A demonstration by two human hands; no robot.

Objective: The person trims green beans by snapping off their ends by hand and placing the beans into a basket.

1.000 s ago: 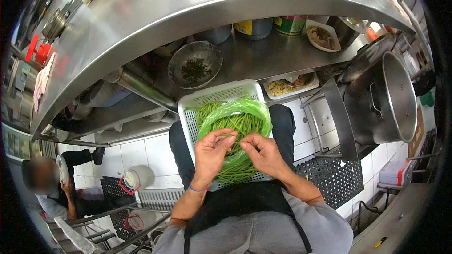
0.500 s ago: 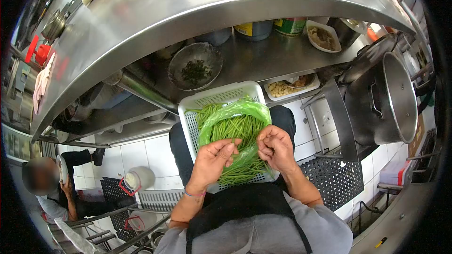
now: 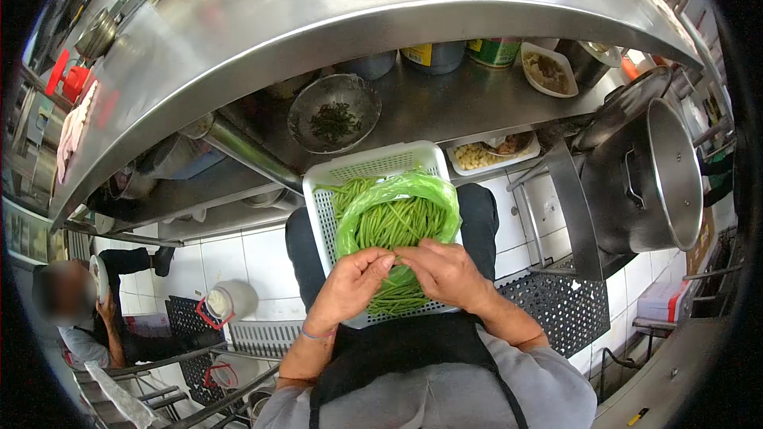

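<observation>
Clock positions are read from the white perforated basket (image 3: 314, 210), set on the lap between the thighs. Green beans (image 3: 397, 222) fill a translucent green plastic bag (image 3: 439, 187) inside it; others lie outside the bag at 11 and 6 o'clock. The left hand (image 3: 354, 286) and right hand (image 3: 449, 274) meet at the near side, thumbs and forefingers drawn together, remaining fingers curled. Whether either grips a bean cannot be told, the fingertips being too small and overlapped. At 11 o'clock, a bowl (image 3: 335, 114) of dark chopped greens; at 12 to 1, a green tin (image 3: 494, 52), its top hidden by the steel counter (image 3: 334, 12). A co-worker (image 3: 87, 342) at 8 to 9 is partly obscured by railings.
</observation>
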